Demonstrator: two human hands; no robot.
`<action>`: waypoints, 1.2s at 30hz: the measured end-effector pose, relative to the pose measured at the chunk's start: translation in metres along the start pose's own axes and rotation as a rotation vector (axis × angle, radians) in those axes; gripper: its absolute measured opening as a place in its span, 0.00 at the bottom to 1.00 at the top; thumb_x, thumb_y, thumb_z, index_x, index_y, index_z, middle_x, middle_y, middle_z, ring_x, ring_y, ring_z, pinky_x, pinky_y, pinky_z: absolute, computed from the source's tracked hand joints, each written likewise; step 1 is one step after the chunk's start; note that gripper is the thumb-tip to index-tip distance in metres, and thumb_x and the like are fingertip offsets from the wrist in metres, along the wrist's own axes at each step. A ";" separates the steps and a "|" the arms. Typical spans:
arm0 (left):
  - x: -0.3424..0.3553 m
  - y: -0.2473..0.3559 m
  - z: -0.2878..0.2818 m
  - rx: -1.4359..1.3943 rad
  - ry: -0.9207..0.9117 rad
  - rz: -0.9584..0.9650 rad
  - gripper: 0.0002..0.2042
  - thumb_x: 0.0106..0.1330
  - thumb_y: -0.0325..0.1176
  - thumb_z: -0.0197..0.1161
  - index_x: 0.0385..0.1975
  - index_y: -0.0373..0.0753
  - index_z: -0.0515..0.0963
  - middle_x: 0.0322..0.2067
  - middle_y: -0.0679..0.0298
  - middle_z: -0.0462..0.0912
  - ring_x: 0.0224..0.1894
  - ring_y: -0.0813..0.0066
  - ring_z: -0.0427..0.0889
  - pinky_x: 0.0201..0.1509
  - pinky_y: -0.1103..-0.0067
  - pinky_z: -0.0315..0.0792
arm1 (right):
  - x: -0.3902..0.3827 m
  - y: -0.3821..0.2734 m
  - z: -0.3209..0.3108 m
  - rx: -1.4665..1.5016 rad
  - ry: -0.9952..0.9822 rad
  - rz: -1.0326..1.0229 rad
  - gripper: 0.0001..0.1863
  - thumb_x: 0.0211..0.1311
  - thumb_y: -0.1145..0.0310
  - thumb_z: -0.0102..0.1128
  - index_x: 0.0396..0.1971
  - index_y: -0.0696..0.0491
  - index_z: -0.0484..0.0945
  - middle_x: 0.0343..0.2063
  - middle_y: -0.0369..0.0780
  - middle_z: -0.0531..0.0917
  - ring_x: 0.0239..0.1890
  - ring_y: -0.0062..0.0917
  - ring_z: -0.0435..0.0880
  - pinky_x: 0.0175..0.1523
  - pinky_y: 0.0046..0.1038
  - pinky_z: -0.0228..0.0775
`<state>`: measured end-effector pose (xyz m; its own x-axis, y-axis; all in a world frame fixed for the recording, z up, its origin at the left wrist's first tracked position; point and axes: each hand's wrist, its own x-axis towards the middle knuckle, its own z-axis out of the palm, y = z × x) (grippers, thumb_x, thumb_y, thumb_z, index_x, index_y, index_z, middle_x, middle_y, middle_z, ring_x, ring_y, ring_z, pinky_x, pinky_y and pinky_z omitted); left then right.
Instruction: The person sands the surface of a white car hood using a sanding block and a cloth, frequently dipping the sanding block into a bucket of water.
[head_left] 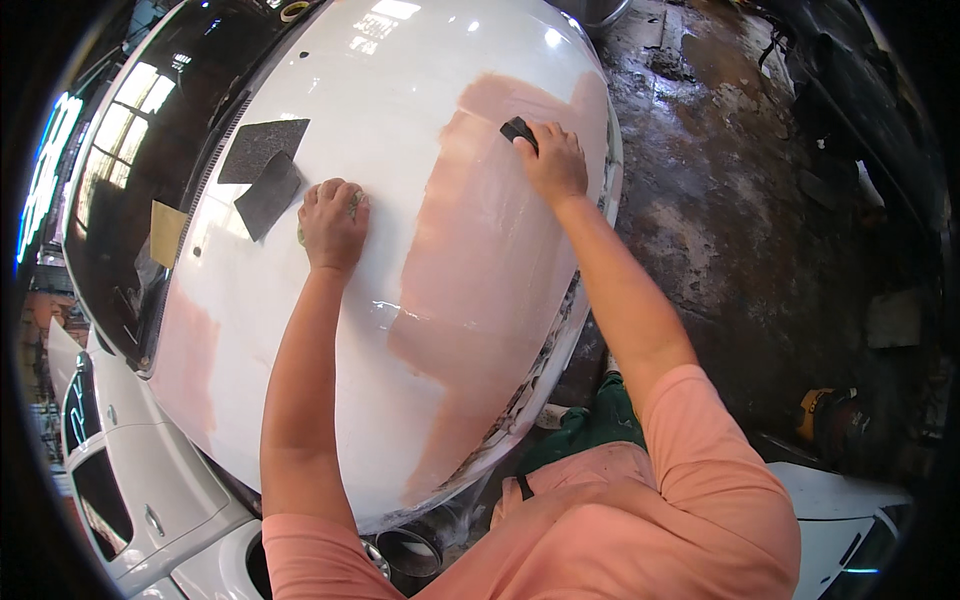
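Observation:
The white car hood (pixel 360 130) stretches out under both my arms, with a large pinkish patch (pixel 490 240) over its right part. My right hand (pixel 556 165) is closed around a small black sanding block (pixel 518 131) and rests on the upper part of that patch. On the bare white paint, my left hand (pixel 334 225) is closed over a crumpled greenish piece (pixel 301 233); whether this is a sponge or a cloth I cannot tell. Two dark sheets of sandpaper (pixel 268 197) overlap just left of my left hand. The pink area looks wet and glossy.
A tan sheet (pixel 168 234) lies by the base of the dark windshield (pixel 125 150). A tape roll (pixel 294 11) sits at the top. Another white car (pixel 150 500) stands at lower left. Wet, stained floor (pixel 690 200) runs along the right, with a yellow-and-black object (pixel 822 414) on it.

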<state>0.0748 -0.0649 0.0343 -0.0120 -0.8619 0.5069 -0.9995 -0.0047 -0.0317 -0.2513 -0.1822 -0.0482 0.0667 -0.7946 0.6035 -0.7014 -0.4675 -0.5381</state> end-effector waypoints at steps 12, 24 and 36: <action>0.002 -0.001 -0.007 0.030 0.012 0.026 0.09 0.69 0.39 0.68 0.45 0.48 0.84 0.52 0.68 0.83 0.63 0.57 0.76 0.64 0.57 0.70 | -0.007 0.009 -0.022 0.140 -0.137 -0.158 0.15 0.69 0.60 0.65 0.53 0.47 0.85 0.38 0.39 0.85 0.44 0.42 0.82 0.50 0.46 0.76; -0.010 -0.014 -0.015 0.052 -0.034 0.006 0.09 0.69 0.38 0.67 0.46 0.49 0.83 0.53 0.68 0.82 0.63 0.57 0.76 0.64 0.57 0.70 | -0.088 -0.042 -0.032 0.144 -0.154 -0.430 0.14 0.68 0.57 0.68 0.49 0.46 0.84 0.40 0.37 0.85 0.44 0.40 0.83 0.53 0.46 0.74; -0.020 -0.027 -0.017 0.064 -0.056 0.015 0.10 0.67 0.36 0.69 0.47 0.50 0.83 0.53 0.69 0.82 0.63 0.57 0.75 0.64 0.56 0.70 | -0.157 -0.098 -0.060 0.229 -0.314 -0.422 0.18 0.68 0.59 0.69 0.54 0.45 0.85 0.48 0.38 0.86 0.53 0.39 0.82 0.60 0.45 0.72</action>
<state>0.1019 -0.0391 0.0397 -0.0234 -0.8891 0.4571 -0.9953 -0.0225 -0.0947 -0.2357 0.0112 -0.0549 0.5400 -0.5814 0.6086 -0.3991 -0.8135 -0.4230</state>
